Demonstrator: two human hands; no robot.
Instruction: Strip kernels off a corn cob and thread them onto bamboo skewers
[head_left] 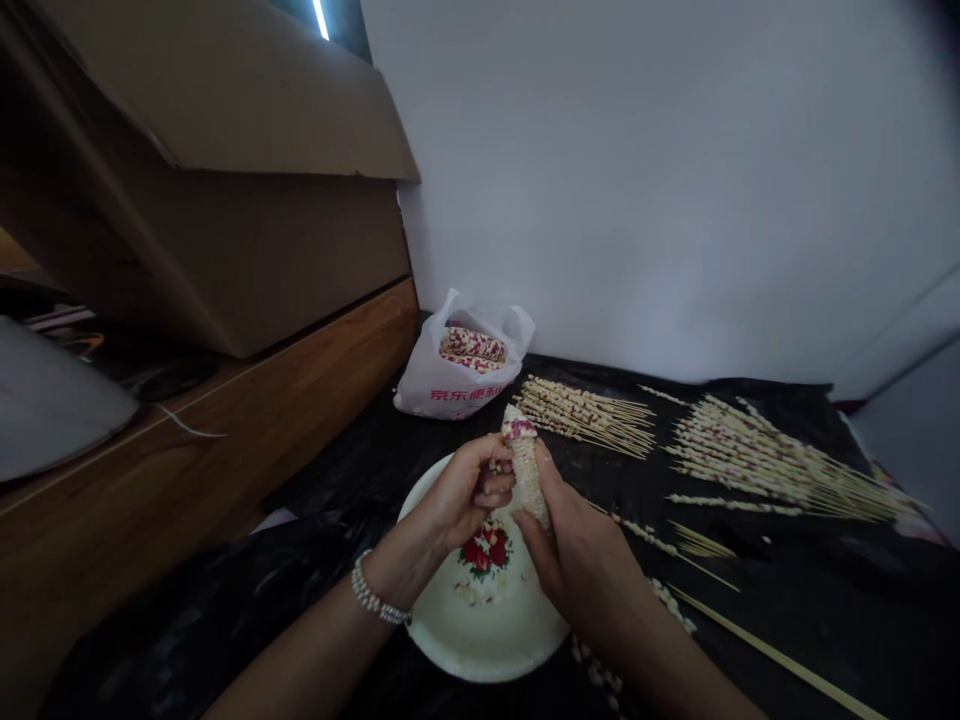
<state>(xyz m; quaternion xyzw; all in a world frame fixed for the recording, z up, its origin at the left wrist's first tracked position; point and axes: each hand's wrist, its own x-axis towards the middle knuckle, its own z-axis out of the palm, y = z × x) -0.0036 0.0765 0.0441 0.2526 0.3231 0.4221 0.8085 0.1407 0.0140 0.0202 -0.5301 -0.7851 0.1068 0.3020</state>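
Note:
My right hand (pixel 581 540) is wrapped round a corn cob (pixel 529 480), held upright over a white basin (pixel 487 650). Purple and white kernels remain near the cob's tip; the lower part looks stripped. Close against the cob's left side, my left hand (pixel 472 485) has its fingers curled, with a few pale corn kernels (pixel 497 465) showing between them. A beaded bracelet circles the left wrist. Loose kernels (pixel 480 593) lie in the basin, around a red flower print on its bottom.
Behind the basin stands a white plastic bag (pixel 457 395) with more corn cobs (pixel 472 345). Skewers threaded with kernels (pixel 750 455) lie in bundles on black plastic sheeting (pixel 847 600) to the right. A bare stick (pixel 772 650) lies nearer. A cardboard box (pixel 285 240) is at left.

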